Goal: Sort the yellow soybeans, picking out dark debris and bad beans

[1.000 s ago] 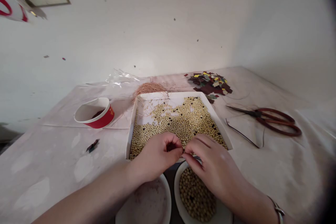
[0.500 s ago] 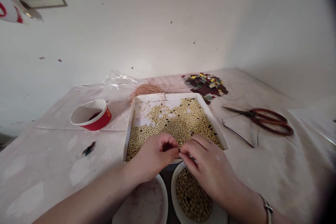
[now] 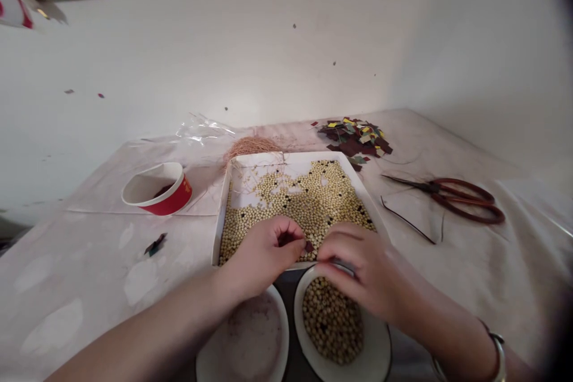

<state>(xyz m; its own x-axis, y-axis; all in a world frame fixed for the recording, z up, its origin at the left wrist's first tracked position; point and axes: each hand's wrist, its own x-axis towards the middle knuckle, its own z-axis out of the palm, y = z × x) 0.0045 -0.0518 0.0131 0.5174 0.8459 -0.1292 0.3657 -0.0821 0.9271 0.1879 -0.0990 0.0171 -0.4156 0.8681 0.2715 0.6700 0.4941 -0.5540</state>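
Observation:
A white box (image 3: 217,221) holds many small pale beads (image 3: 290,197) with a few dark ones among them. Over its front edge, my left hand (image 3: 273,248) pinches a small dark red piece (image 3: 308,247) between thumb and fingers. My right hand (image 3: 353,259) is a little to the right, its fingers pinched together above a white bowl (image 3: 376,358) of larger brownish beads (image 3: 333,322). Whatever its fingertips hold is too small to make out. Left of that bowl stands a second white bowl (image 3: 250,340) with pinkish stains and no beads.
Red-handled scissors (image 3: 468,194) and a bent dark wire (image 3: 409,221) lie at the right. Behind the box are cut colored scraps (image 3: 358,138) and pinkish fibers (image 3: 253,146). A red and white paper cup (image 3: 172,198) and a dark scrap (image 3: 156,245) are at the left.
My hands have moved apart, the right one shifting to the right. The dark red piece at my left fingertips now shows. The whole view has shifted slightly.

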